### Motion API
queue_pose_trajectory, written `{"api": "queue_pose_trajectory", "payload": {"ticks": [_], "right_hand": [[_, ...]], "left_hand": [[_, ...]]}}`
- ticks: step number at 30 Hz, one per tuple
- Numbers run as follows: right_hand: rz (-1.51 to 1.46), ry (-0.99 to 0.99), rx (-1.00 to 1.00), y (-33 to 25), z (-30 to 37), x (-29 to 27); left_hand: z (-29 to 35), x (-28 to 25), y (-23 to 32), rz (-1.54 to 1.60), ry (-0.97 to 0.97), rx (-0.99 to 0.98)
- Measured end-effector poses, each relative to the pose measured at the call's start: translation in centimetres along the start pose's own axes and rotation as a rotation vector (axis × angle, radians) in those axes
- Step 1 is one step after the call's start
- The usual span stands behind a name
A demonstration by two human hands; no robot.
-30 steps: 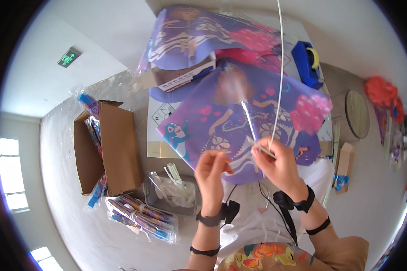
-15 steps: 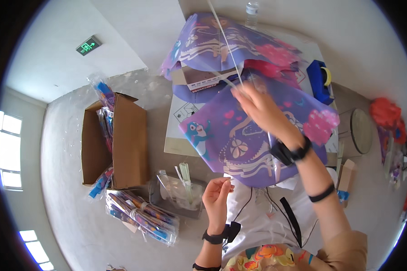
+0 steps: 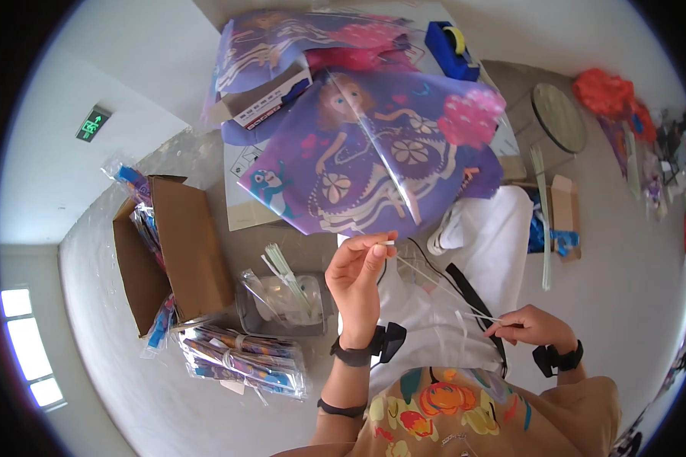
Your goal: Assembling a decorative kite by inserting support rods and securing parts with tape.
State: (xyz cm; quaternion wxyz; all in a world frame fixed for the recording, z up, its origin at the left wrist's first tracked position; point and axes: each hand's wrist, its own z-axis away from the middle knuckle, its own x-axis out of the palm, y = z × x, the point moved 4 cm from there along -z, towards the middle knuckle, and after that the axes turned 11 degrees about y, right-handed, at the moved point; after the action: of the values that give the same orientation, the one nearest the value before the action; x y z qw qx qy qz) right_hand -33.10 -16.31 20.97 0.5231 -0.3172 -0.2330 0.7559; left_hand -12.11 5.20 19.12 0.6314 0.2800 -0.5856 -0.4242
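My left hand (image 3: pixel 356 286) is raised over my lap, thumb and fingers pinched on a small white tube-like piece (image 3: pixel 386 243). Lower and to the right, my right hand (image 3: pixel 537 327) is closed on a thin white rod (image 3: pixel 433 280). The rod slants up from my right fingers toward the left fingertips; whether it touches the white piece I cannot tell. Beyond my hands a purple kite sheet (image 3: pixel 366 164), printed with a figure in a gown, lies over the table edge. A pale rod runs down its middle.
More printed sheets (image 3: pixel 282 38), a small carton (image 3: pixel 274 99) and a blue tape dispenser (image 3: pixel 451 52) are on the table (image 3: pixel 244 209). To the left stand a cardboard box (image 3: pixel 194 251), a bin of pale rods (image 3: pixel 282 324) and wrapped bundles (image 3: pixel 244 362). A round stool (image 3: pixel 560 118) is at right.
My right hand has come down from over the kite sheet to the lower right, bringing the rod with it. My left hand has risen slightly. The whole view has shifted.
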Motion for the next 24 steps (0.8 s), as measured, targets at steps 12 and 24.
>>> {"api": "queue_pose_trajectory", "payload": {"ticks": [12, 24], "right_hand": [[-0.444, 0.451, -0.19, -2.1, -3.2, 2.3], [-0.505, 0.423, -0.435, -6.5, -2.5, 2.9]], "left_hand": [[7.1, 3.0, -3.2, -0.261, -0.07, -0.125], [6.9, 0.3, 1.0, -0.277, -0.042, 0.107]]}}
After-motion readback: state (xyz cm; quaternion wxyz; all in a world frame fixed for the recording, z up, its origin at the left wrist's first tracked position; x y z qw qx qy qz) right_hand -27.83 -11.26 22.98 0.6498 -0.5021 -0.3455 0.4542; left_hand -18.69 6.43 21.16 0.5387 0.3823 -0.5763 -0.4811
